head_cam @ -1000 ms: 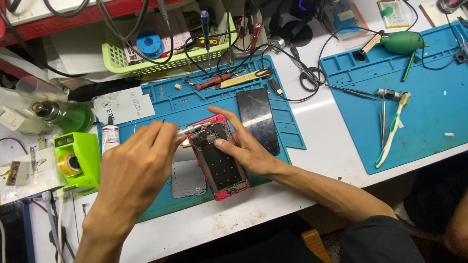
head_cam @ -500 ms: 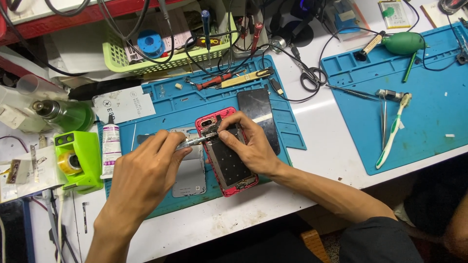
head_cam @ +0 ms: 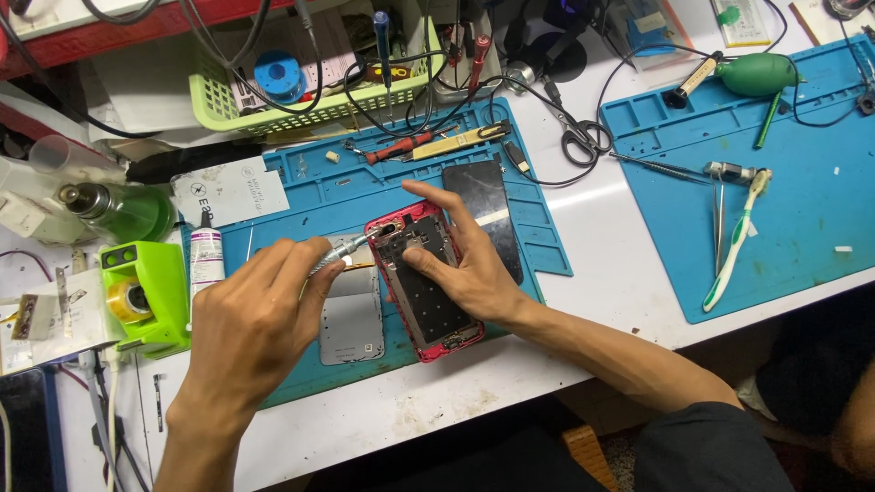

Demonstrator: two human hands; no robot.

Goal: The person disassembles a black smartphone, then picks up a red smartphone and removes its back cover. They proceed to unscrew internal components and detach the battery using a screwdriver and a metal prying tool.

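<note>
An opened phone with a red frame [head_cam: 428,310] lies on the blue work mat [head_cam: 310,182], its dark insides facing up. My right hand [head_cam: 465,264] rests on it, thumb on the inner parts and fingers along its right edge and top. In my left hand [head_cam: 251,319] is a slim metal screwdriver [head_cam: 342,251], its tip at the phone's top left corner. A grey back plate [head_cam: 351,319] lies just left of the phone, partly under my left hand. A black screen panel [head_cam: 483,196] lies behind my right hand.
A glue tube [head_cam: 207,260], green tape dispenser [head_cam: 141,292] and green bottle [head_cam: 118,210] stand at the left. A green basket [head_cam: 301,114] with cables sits behind. Scissors [head_cam: 579,137], a second blue mat [head_cam: 802,210] with a toothbrush [head_cam: 734,246] and a green blower [head_cam: 756,73] lie right.
My left hand has shifted left, uncovering the phone, and the screwdriver tip now sits at its top left corner. My right hand has spread over the phone's right side.
</note>
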